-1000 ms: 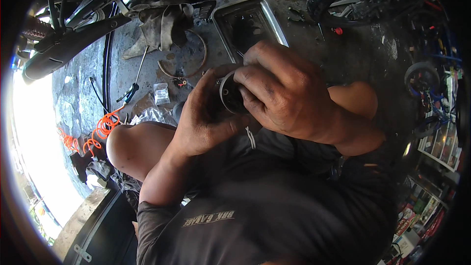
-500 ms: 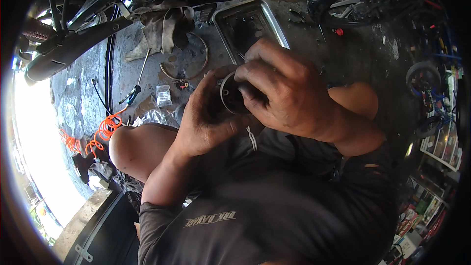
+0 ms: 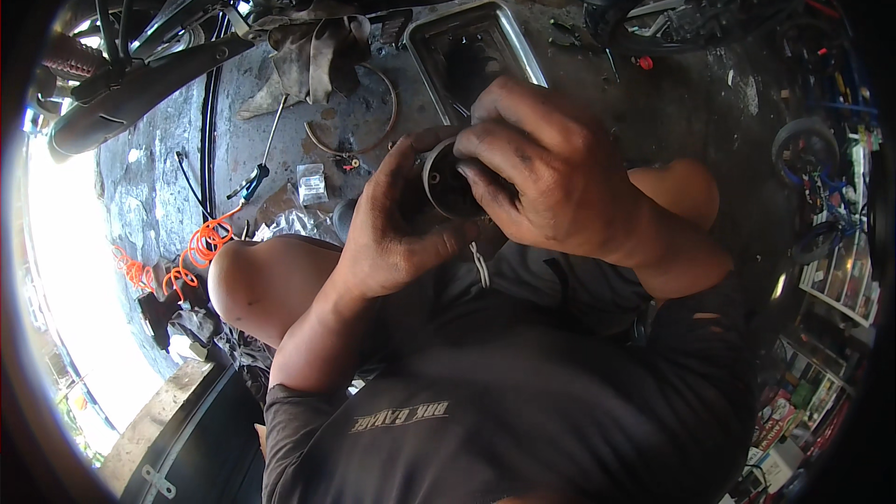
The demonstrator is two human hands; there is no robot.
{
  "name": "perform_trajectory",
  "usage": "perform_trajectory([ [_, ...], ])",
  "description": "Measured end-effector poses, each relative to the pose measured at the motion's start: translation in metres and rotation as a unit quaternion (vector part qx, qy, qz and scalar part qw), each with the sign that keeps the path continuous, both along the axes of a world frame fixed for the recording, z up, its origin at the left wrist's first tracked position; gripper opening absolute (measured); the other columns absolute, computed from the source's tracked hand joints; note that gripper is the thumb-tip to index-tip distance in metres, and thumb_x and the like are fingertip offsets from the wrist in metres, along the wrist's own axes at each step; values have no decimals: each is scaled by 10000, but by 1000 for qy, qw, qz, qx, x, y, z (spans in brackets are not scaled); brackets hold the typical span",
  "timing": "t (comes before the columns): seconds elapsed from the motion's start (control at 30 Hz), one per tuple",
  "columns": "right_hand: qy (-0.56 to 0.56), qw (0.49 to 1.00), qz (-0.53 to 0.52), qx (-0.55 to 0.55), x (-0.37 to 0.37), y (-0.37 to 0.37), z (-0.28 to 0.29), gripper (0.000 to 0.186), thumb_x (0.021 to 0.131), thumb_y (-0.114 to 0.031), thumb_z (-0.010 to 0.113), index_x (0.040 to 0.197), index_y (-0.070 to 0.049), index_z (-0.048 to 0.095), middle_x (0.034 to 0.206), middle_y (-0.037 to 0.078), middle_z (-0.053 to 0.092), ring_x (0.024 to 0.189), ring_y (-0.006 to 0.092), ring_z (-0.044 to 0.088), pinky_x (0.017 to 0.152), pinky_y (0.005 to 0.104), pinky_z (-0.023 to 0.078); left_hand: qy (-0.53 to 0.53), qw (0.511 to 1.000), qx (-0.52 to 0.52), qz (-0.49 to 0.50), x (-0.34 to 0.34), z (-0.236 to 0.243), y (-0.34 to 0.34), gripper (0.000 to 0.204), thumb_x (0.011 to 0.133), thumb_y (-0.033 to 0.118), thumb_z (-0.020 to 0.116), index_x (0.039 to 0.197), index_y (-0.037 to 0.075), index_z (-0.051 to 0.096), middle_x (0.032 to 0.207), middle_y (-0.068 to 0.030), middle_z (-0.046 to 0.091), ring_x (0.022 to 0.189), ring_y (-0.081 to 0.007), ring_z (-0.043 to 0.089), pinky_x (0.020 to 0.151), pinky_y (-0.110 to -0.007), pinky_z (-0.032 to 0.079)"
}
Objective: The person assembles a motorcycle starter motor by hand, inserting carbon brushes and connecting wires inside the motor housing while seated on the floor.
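A round, dark metal part (image 3: pixel 446 189), cup-shaped with a lighter rim and a small hole near its edge, is held in front of my chest. My left hand (image 3: pixel 390 224) wraps around its left side, thumb below and fingers over the top. From the right, my right hand (image 3: pixel 537 168) reaches to the part's face with bent fingers, their tips pressed together at the dark opening. Whatever those fingertips pinch is hidden. A light cord (image 3: pixel 480 266) hangs at my waist below the hands.
Beyond my hands lies a metal tray (image 3: pixel 537 61) with dark liquid. Left of it are a stained rag (image 3: pixel 313 61), a hoop-like ring (image 3: pixel 392 98), a screwdriver (image 3: pixel 252 185), a small plastic packet (image 3: pixel 312 184) and an orange coiled hose (image 3: pixel 207 241). Motorcycle parts (image 3: pixel 140 98) fill the far side.
My right hand has shifted and turned slightly at the part's face, its fingers changing their bend. The round part has tilted a little, showing more of its dark inside. My left hand keeps its hold.
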State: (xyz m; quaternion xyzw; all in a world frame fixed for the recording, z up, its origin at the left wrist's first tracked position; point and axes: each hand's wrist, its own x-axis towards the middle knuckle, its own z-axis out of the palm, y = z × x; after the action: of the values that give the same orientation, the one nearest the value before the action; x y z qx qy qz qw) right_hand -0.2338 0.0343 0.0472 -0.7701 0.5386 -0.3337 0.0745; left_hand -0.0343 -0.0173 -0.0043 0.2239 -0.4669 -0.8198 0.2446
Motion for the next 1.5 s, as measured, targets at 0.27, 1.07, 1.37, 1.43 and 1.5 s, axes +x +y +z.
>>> perform_trajectory([
  [0.27, -65, 997, -7, -41, -11, -4, 13, 165, 712, 17, 711, 828, -33, 605, 897, 99, 641, 730, 181, 643, 587, 308, 508, -8, 1000, 21, -2, 1, 5, 0, 787, 752, -7, 794, 1440, -29, 411, 1307, -135, 599, 1226, -207, 588, 1057, -359, 472],
  [1.07, -150, 978, 32, 142, -3, 9, 11, 219, 846, -57, 779, 1024, -65, 652, 877, 93, 646, 705, 253, 670, 606, 358, 528, -1, 999, -9, 40, 0, 6, -5, 700, 750, 18, 781, 1379, -7, 475, 1257, -104, 628, 1176, -177, 607, 1027, -344, 484],
  [1.37, -89, 995, 45, 26, 3, 6, 0, 197, 862, -11, 750, 1054, -33, 711, 874, 106, 692, 701, 211, 681, 605, 314, 540, -23, 999, -17, 38, 4, 7, -6, 707, 751, 16, 787, 1388, -10, 483, 1249, -109, 640, 1175, -183, 613, 1015, -345, 492],
  [1.43, -77, 996, 54, 3, 4, 5, 2, 221, 837, -8, 765, 1051, -34, 715, 875, 108, 693, 700, 221, 675, 615, 320, 544, -13, 999, -11, 47, 6, 5, -6, 714, 749, 15, 791, 1391, -14, 480, 1247, -113, 641, 1174, -185, 615, 1013, -346, 494],
  [1.5, -68, 995, 77, 11, 3, 5, 9, 294, 756, -11, 812, 1036, -36, 726, 878, 107, 692, 715, 238, 662, 643, 339, 551, -3, 998, -4, 56, 7, 5, -7, 721, 748, 15, 795, 1393, -18, 477, 1245, -118, 643, 1173, -186, 616, 1010, -347, 497],
])
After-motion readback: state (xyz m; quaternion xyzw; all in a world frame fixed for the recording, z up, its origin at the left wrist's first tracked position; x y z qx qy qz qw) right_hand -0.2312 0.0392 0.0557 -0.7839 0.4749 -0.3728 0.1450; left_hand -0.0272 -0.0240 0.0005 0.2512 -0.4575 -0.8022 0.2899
